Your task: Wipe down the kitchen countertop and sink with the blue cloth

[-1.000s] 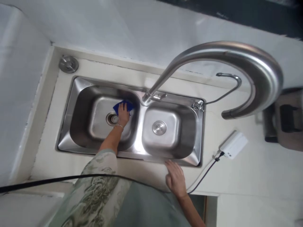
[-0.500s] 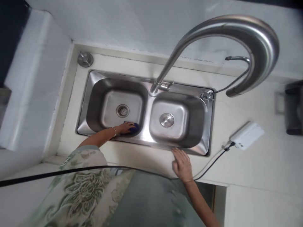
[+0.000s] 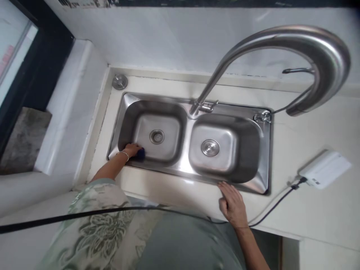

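Observation:
A steel double sink (image 3: pixel 184 159) is set in the pale countertop (image 3: pixel 163 187). My left hand (image 3: pixel 132 150) reaches into the front left corner of the left basin, its fingers closed on a dark blue cloth or sponge (image 3: pixel 140 153) pressed against the basin. A bracelet circles that wrist. My right hand (image 3: pixel 233 204) rests on the counter at the sink's front edge, holding nothing, its fingers stretched forward and the thumb apart.
A large curved faucet (image 3: pixel 332 48) arches over the back right. On the right counter lies a white box (image 3: pixel 326 168) with a black cable (image 3: pixel 277 204) running across my front. A round metal fitting (image 3: pixel 120 81) sits at the back left corner.
My left hand has slid the blue thing leftward along the front of the left basin. My right hand stays at the sink's front edge. The view has shifted, showing more on the left.

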The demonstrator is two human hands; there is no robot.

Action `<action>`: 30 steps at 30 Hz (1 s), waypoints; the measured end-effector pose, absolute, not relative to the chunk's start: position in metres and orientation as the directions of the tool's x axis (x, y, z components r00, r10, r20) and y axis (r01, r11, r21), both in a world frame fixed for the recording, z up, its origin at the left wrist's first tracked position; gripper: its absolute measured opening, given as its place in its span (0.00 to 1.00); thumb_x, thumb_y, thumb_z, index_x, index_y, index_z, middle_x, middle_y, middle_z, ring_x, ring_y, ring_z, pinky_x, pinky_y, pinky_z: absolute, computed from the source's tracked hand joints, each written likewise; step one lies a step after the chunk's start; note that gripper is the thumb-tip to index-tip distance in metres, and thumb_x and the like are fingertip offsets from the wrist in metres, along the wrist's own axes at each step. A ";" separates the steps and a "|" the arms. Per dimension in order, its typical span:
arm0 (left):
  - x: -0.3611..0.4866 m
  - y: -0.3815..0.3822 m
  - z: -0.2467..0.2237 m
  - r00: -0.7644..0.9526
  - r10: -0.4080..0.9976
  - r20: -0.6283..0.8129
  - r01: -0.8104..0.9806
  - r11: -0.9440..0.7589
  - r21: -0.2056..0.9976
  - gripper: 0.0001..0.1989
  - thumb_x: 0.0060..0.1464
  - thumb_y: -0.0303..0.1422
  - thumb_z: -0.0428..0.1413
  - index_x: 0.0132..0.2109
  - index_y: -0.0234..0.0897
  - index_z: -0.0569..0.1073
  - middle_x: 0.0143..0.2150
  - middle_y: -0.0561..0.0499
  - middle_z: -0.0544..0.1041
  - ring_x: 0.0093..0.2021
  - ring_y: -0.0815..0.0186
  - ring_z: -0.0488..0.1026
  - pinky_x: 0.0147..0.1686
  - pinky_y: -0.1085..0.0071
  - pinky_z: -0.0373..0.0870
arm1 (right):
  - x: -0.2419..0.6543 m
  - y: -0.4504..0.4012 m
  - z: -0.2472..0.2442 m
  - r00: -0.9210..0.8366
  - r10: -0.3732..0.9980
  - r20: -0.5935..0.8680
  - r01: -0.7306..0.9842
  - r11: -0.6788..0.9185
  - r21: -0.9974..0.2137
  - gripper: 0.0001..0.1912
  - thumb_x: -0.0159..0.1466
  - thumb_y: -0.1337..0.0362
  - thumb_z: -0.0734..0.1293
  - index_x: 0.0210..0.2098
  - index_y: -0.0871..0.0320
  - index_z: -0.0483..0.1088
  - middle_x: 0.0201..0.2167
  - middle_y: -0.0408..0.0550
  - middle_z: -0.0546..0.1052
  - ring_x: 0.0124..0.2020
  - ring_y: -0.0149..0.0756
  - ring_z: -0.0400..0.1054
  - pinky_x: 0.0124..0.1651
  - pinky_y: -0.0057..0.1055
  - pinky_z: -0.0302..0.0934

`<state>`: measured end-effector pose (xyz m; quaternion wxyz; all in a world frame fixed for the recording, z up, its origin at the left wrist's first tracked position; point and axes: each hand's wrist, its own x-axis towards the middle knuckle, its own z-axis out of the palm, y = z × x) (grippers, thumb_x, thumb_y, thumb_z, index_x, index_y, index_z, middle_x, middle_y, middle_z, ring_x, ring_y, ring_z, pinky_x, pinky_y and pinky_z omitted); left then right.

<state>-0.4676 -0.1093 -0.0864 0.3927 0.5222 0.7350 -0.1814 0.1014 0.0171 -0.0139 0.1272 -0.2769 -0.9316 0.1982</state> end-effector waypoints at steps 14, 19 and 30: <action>-0.511 -0.087 -0.106 -0.303 0.792 -0.530 0.943 0.331 -0.044 0.25 0.65 0.27 0.46 0.62 0.53 0.75 0.63 0.41 0.71 0.60 0.53 0.69 0.57 0.57 0.66 | 0.108 0.014 -0.011 -0.811 0.577 0.097 0.485 0.754 -0.443 0.33 0.66 0.74 0.58 0.70 0.54 0.59 0.60 0.55 0.75 0.64 0.48 0.68 0.68 0.54 0.59; -0.525 -0.060 -0.119 -0.357 0.833 -0.423 0.929 0.366 -0.061 0.26 0.65 0.26 0.43 0.62 0.48 0.74 0.62 0.38 0.71 0.60 0.51 0.69 0.57 0.53 0.65 | 0.111 0.015 -0.012 -0.817 0.570 0.083 0.481 0.755 -0.446 0.33 0.66 0.74 0.58 0.70 0.54 0.60 0.60 0.54 0.75 0.65 0.48 0.68 0.69 0.54 0.58; -0.537 0.034 -0.145 -0.558 0.818 -0.140 0.812 0.573 0.107 0.26 0.66 0.27 0.41 0.66 0.44 0.70 0.63 0.39 0.71 0.62 0.51 0.67 0.62 0.50 0.63 | 0.108 0.014 -0.006 -0.797 0.599 0.077 0.512 0.739 -0.438 0.33 0.65 0.76 0.59 0.69 0.54 0.62 0.58 0.55 0.76 0.65 0.47 0.68 0.69 0.53 0.59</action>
